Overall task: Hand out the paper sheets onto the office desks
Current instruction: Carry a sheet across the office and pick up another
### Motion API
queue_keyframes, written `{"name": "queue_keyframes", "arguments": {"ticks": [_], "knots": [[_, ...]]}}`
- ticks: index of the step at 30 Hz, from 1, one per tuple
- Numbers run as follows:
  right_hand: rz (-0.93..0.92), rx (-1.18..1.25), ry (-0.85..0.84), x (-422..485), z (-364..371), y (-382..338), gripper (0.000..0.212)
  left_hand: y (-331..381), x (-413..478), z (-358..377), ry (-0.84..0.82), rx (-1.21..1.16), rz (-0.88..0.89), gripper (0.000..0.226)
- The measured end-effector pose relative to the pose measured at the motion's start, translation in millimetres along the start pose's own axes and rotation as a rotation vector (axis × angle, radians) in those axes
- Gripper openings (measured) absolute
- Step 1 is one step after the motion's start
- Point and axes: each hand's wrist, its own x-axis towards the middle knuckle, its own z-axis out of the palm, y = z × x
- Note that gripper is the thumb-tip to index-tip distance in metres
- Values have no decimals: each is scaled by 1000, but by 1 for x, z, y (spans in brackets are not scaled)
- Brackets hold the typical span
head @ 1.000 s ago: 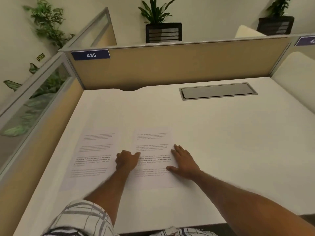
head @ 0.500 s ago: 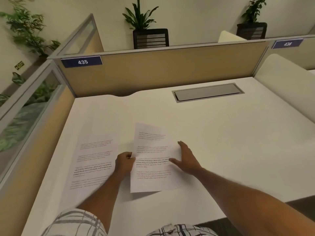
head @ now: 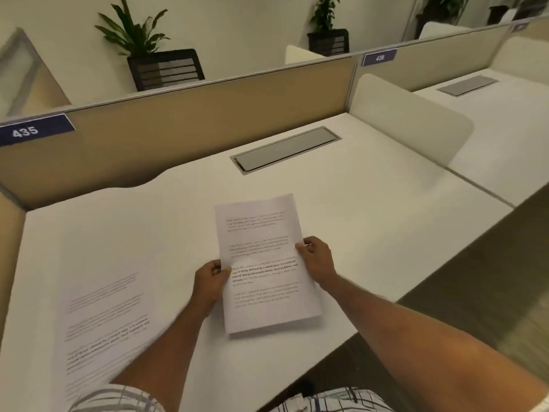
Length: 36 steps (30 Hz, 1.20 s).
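Two hands share the work in our head view. At centre frame our left hand [head: 209,285] pinches the left edge of the printed paper [head: 264,263] and our right hand [head: 318,260] grips its right edge, seemingly just clear of the desk [head: 371,218]. One laid sheet [head: 104,322] lies flat at lower left. We judge our left forearm, close beside it, could drag that sheet off, or loosely gripped pages could fan and slip.
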Motion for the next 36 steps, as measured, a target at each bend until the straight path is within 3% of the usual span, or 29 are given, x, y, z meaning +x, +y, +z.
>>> {"name": "queue_keyframes", "arguments": {"ticks": [4,8,16,28,36], "knots": [[42,22,134,-11,-44,14,12,16,11,48,-78,97,93,11],[64,22,276,-18,-104,35,16,39,23,120,-169,189,132,34],[104,99,556,-25,-237,81,14,80,8,297,-252,419,363,47],[140,84,868,-30,-486,163,17,130,-55,583,-529,510,547,44],[238,97,1007,-25,-598,203,17,149,-71,731,-710,540,600,39]]}}
